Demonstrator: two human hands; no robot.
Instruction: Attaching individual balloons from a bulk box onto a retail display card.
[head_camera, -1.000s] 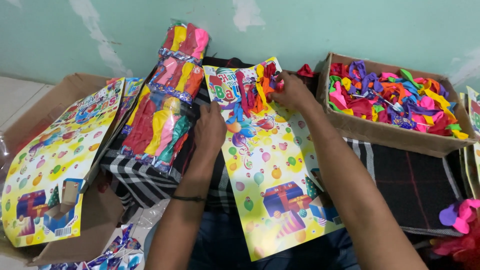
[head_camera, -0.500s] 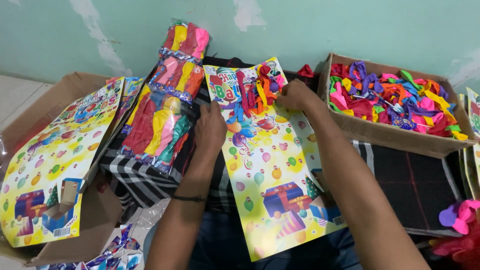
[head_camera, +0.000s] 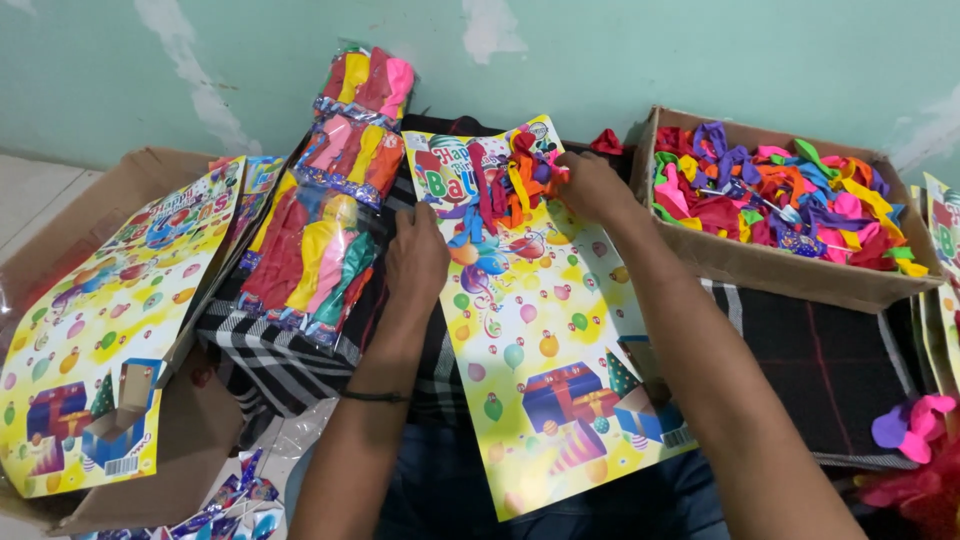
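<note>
Seen from above, a person sits with a long yellow printed card sheet, glossy and covered in small balloon, gift-box and party-hat pictures, lying across their lap. Compared with a second ago very little has shifted: the right hand has crept slightly further in over the top of the sheet, and the left hand stays where it was, so the work at the sheet's top end appears to be continuing rather than finished. The right fingers are curled closed in a pinch at a cluster of limp rubber balloons (red, orange, yellow and purple) fixed near the sheet's top edge; exactly which balloon they grip cannot be told. The left hand lies palm-down with fingers loosely spread, pressing the sheet's left edge, holding nothing. Just beyond the left fingertips lies a finished card of balloons wrapped in clear plastic, its pink, yellow and green balloons lined up lengthwise. Further out past that hand, a second yellow printed sheet rests on a brown cardboard box flap. Beyond the right knuckles stands an open brown cardboard box heaped with loose mixed-colour balloons.
</note>
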